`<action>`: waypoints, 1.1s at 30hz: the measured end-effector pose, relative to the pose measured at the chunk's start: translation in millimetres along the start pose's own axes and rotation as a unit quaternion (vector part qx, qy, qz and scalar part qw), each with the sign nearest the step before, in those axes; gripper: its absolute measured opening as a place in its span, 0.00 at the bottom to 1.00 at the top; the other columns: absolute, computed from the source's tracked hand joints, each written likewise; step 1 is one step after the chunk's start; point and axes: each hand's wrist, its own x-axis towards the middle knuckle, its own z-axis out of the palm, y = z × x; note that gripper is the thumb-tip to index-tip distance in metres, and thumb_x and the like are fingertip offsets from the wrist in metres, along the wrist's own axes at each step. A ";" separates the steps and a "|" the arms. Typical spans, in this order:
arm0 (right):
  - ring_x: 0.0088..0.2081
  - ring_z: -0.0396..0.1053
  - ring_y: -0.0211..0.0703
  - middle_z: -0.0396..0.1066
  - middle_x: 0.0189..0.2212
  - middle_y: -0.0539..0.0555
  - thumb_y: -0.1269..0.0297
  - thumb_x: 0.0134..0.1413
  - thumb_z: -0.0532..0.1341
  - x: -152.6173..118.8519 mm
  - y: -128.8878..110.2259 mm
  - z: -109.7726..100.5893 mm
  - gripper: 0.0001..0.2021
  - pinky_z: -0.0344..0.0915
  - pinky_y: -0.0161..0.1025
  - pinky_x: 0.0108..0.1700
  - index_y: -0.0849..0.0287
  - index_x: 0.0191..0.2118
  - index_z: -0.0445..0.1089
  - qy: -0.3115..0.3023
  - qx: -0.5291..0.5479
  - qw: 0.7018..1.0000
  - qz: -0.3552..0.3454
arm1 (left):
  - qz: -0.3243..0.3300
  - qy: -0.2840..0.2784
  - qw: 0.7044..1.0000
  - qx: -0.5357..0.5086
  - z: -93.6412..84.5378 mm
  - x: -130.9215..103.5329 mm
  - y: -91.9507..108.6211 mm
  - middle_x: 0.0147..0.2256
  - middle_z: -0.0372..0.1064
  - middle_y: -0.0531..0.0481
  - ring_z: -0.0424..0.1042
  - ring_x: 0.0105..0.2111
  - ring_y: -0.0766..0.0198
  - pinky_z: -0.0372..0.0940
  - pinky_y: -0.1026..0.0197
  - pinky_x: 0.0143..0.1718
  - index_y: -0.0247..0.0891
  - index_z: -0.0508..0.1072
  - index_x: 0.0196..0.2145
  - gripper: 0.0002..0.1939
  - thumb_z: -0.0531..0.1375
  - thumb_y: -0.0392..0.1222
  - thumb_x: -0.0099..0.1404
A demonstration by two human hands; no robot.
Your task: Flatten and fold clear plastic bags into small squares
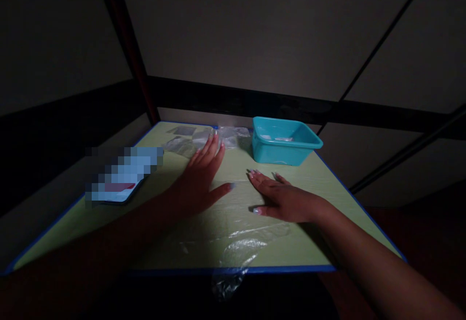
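Pale green, blue-edged table [315, 179] with crumpled clear plastic [235, 138], a turquoise tub [280, 155] and a lit phone [125, 176] on it.

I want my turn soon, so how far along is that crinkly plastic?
Partly, it seems: the clear plastic lies mostly flat on the table. The left hand and right hand are spread, palms down, over it. Left to smooth, perhaps: shiny creases and the crumpled end hanging over the near edge.

The lit strip of the surface [337, 223] right of the teal basket [282, 152] is narrow; the basket's raised walls block the far right corner. Left, the phone [125, 179] lies flat near the edge. Between phone and basket, loose clear plastic [233, 135] covers the far side; more plastic film [242, 252] overhangs the near edge.
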 end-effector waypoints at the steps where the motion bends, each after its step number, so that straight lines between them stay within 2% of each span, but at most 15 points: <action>1: 0.67 0.32 0.56 0.29 0.67 0.61 0.45 0.59 0.51 -0.1 0.8 0.8 0.41 0.32 0.65 0.62 0.57 0.67 0.26 -0.002 0.000 1.000 0.002 | -0.001 -0.030 1.000 0.007 1.0 -0.8 0.3 0.67 0.21 0.33 0.27 0.66 0.42 0.41 0.37 0.60 0.34 0.33 0.67 0.43 0.43 0.64 0.66; 5: 0.67 0.32 0.56 0.29 0.67 0.61 0.45 0.59 0.51 -0.8 1.8 2.3 0.41 0.33 0.65 0.62 0.56 0.68 0.27 0.008 -0.003 1.000 0.004 | 0.024 -0.155 0.987 0.016 2.0 -4.0 4.8 0.67 0.23 0.35 0.29 0.66 0.47 0.39 0.39 0.61 0.33 0.38 0.66 0.41 0.45 0.62 0.66; 9: 0.67 0.32 0.56 0.30 0.67 0.60 0.45 0.59 0.52 -1.2 3.1 3.4 0.41 0.33 0.65 0.63 0.55 0.68 0.28 0.011 -0.004 1.000 -0.002 | 0.044 -0.260 0.965 0.012 -1.3 -5.7 9.4 0.66 0.30 0.37 0.35 0.66 0.50 0.37 0.39 0.62 0.36 0.40 0.66 0.40 0.46 0.62 0.66; 12: 0.67 0.33 0.57 0.31 0.67 0.60 0.44 0.58 0.53 -1.3 5.6 3.5 0.42 0.34 0.64 0.63 0.55 0.68 0.28 0.017 0.001 1.000 -0.003 | 0.036 -0.316 0.948 0.015 -3.3 -6.5 9.8 0.66 0.33 0.37 0.37 0.66 0.50 0.37 0.39 0.61 0.36 0.42 0.66 0.39 0.46 0.61 0.66; 20: 0.66 0.32 0.60 0.30 0.66 0.65 0.42 0.54 0.56 -2.0 14.9 -0.6 0.47 0.39 0.62 0.63 0.63 0.68 0.32 0.018 0.000 0.999 0.039 | -0.011 -0.325 0.945 0.037 -6.6 -7.8 6.8 0.66 0.32 0.36 0.37 0.66 0.48 0.43 0.39 0.60 0.34 0.41 0.66 0.40 0.46 0.61 0.66; 24: 0.66 0.35 0.58 0.34 0.66 0.68 0.43 0.51 0.59 0.0 22.6 -0.9 0.48 0.43 0.56 0.64 0.69 0.67 0.38 0.046 0.004 0.998 0.050 | -0.017 -0.333 0.942 0.049 -6.1 -9.3 5.1 0.66 0.29 0.36 0.34 0.66 0.48 0.43 0.39 0.60 0.33 0.40 0.66 0.42 0.45 0.63 0.65; 29: 0.66 0.42 0.53 0.39 0.65 0.67 0.52 0.57 0.57 2.1 22.6 -5.2 0.39 0.47 0.48 0.64 0.72 0.66 0.45 0.096 0.015 0.995 -0.004 | -0.017 -0.320 0.946 0.055 -4.2 -11.0 1.3 0.66 0.29 0.32 0.31 0.66 0.44 0.44 0.38 0.59 0.34 0.41 0.66 0.43 0.45 0.66 0.64; 33: 0.61 0.55 0.51 0.55 0.62 0.62 0.56 0.61 0.53 -0.2 14.5 -13.1 0.23 0.54 0.49 0.61 0.63 0.57 0.65 0.109 -0.020 0.993 -0.045 | -0.029 -0.315 0.947 0.059 -2.7 -12.0 0.6 0.66 0.27 0.31 0.30 0.65 0.41 0.45 0.38 0.59 0.35 0.42 0.66 0.43 0.47 0.65 0.64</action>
